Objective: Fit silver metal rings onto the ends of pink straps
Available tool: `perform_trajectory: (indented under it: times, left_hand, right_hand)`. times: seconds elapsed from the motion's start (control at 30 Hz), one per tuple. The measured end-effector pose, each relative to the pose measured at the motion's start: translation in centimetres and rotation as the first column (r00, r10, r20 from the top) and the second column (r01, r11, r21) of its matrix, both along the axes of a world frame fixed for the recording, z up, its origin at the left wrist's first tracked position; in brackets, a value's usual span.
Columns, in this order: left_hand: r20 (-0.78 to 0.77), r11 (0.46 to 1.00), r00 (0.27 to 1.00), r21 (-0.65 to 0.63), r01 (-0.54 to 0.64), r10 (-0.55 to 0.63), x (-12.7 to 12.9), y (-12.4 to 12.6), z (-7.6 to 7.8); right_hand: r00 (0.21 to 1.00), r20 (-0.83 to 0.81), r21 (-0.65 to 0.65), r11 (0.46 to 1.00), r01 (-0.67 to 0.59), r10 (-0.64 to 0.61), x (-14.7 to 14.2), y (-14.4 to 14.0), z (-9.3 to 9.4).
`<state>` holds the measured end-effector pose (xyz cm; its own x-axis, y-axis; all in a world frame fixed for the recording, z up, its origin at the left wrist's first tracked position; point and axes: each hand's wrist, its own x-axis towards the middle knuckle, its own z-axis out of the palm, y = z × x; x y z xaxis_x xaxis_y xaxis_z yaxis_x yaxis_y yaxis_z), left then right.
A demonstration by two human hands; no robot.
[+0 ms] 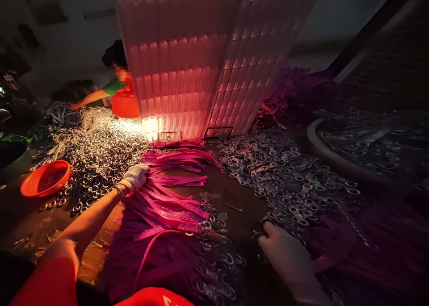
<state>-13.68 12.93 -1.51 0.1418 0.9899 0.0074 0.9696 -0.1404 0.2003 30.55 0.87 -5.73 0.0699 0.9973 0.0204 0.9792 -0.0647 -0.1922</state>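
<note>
An orange bowl (45, 178) is set far left among loose metal rings (100, 149); the pink straps (167, 207) are pressed flat under the gloved left hand (136, 175), fingers together; the right hand (288, 257) is laid open on rings (284, 172), nothing clamped; straps could be snagged and dragged off the pile.

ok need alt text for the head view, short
A person's gloved left hand presses on a pile of pink straps while the right hand rests at a heap of metal rings. Behind stand lit ribbed panels, an orange bowl and a co-worker.
</note>
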Motion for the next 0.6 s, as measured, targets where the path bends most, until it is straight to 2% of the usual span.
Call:
perform_trajectory:
  times: [0.07,0.17,0.27,0.37,0.47,0.53,0.6]
  left_hand:
    - [0.004,1.0,1.0,-0.018,-0.018,0.018,0.1,0.8,-1.1]
    - [0.026,0.999,0.999,-0.025,-0.047,0.048,0.1,1.1,-2.0]
    - [0.046,0.997,0.996,-0.018,-0.071,0.072,0.3,1.1,-2.2]
    - [0.081,0.995,0.993,0.052,-0.091,0.087,0.7,1.1,-1.6]
    - [0.158,0.974,0.981,0.177,-0.14,0.113,0.9,1.8,0.7]
    - [0.226,0.941,0.966,0.279,-0.19,0.128,1.0,2.5,3.5]
    - [0.311,0.891,0.946,0.4,-0.216,0.09,1.5,3.3,6.9]
  right_hand:
    - [0.986,0.167,0.049,0.999,0.009,-0.017,0.3,-0.4,-1.9]
    - [0.951,0.307,0.148,0.986,-0.073,0.024,0.2,-1.0,-3.5]
    - [0.942,0.335,0.186,0.978,-0.092,0.025,0.1,-1.0,-3.9]
    - [0.941,0.338,0.202,0.974,-0.104,0.03,0.4,-0.8,-4.0]
    - [0.94,0.341,0.207,0.973,-0.105,0.029,0.5,-0.7,-4.0]
    - [0.944,0.329,0.207,0.973,-0.099,0.026,0.5,-0.8,-4.0]
    - [0.95,0.313,0.209,0.974,-0.09,0.02,0.4,-0.8,-3.9]
